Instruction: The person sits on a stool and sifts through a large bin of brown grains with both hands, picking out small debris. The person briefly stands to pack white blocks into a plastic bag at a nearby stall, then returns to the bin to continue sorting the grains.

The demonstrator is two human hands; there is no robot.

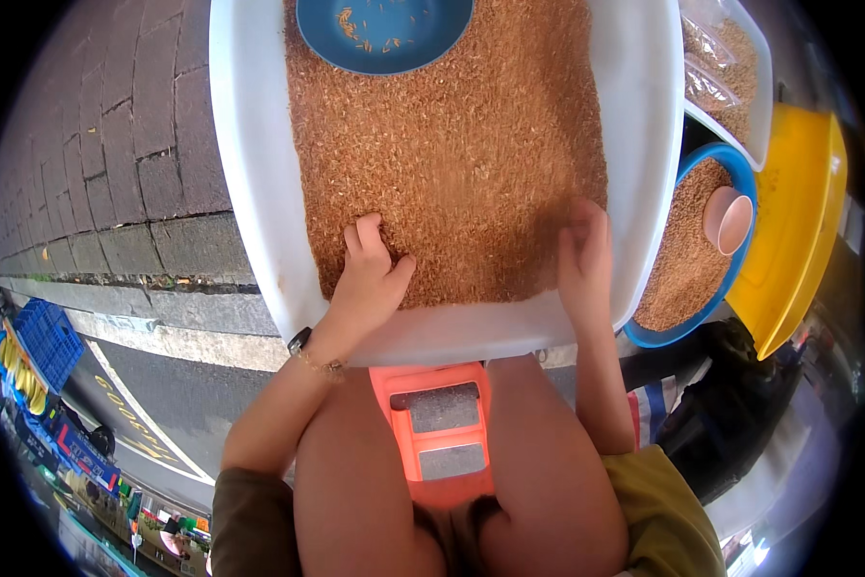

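Reddish-brown loose material (447,144), which looks like small dried shrimp or grain husks, fills the bottom of a large white plastic tub (259,187). My left hand (371,281) rests at its near left part, fingers bent and their tips in the loose material; a dark band and a bracelet are on that wrist. Over the near right corner is my right hand (587,260), its fingers curled and blurred, so its hold cannot be told. A blue bowl (389,43) with a few orange bits inside lies on the material at the far side.
Right of the tub stand a blue basin (748,173) of tan grains with a pink cup (728,220), a white tray (762,94) with plastic bags, and a yellow container (800,216). An orange plastic stool (439,425) is between the legs. Paving and a curb lie left.
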